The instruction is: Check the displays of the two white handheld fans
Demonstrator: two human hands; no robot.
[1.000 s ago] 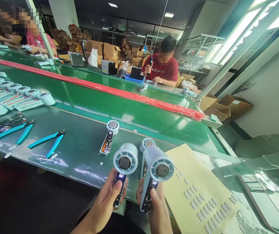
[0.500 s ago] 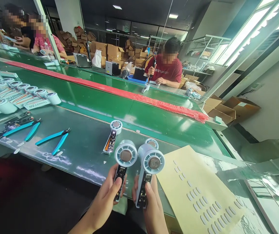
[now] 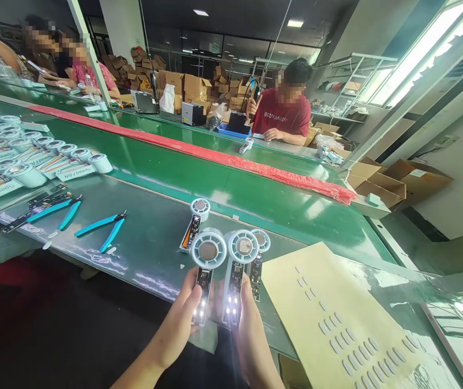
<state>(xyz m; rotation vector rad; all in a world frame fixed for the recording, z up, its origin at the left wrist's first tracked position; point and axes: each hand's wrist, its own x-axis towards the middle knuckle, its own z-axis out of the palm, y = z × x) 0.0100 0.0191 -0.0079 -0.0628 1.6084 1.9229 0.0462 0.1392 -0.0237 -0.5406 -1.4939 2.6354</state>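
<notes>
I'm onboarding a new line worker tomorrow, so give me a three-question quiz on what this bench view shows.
1. True or false: each of the person's hands holds one handheld fan.
2. Which tool lies on the bench to the left of the hands? A) blue-handled cutters B) a hammer C) a tape roll
3. Fill in: the tan sheet to the right of the hands carries rows of small pale ____.

Key
1. True: the left hand grips the left fan, and the right hand grips the right fan.
2. A: the blue-handled cutters.
3. Stickers, on the tan sheet.
</notes>
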